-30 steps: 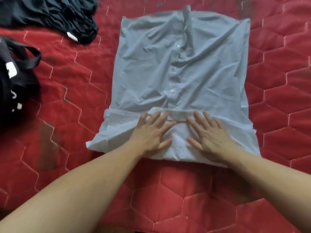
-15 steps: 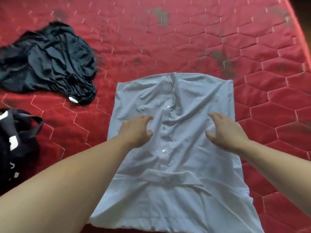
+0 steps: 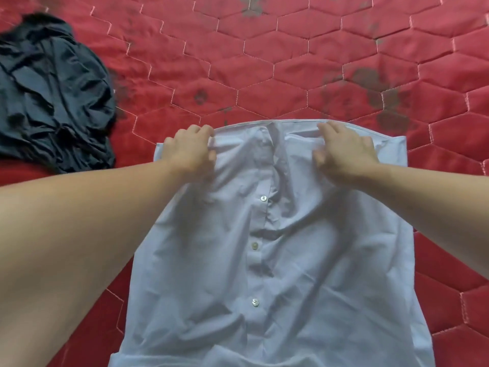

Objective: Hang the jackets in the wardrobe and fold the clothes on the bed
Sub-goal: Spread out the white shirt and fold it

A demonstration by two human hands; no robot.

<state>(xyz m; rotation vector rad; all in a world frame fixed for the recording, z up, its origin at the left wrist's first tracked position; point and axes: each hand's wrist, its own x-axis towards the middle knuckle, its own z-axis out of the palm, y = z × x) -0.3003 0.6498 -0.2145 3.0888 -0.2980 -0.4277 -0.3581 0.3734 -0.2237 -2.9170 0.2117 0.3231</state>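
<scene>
Both hands pinch the white button shirt's (image 3: 267,247) far hem at twelve o'clock, left hand (image 3: 189,152), right hand (image 3: 344,152); its long axis runs toward six.

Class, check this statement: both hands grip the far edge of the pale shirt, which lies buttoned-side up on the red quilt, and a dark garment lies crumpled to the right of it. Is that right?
One detail is wrong: the head view shows the dark garment crumpled to the left of the pale shirt, not the right. The rest stands: the left hand and right hand grip the shirt's far edge, buttoned-side up on the red quilt.
</scene>
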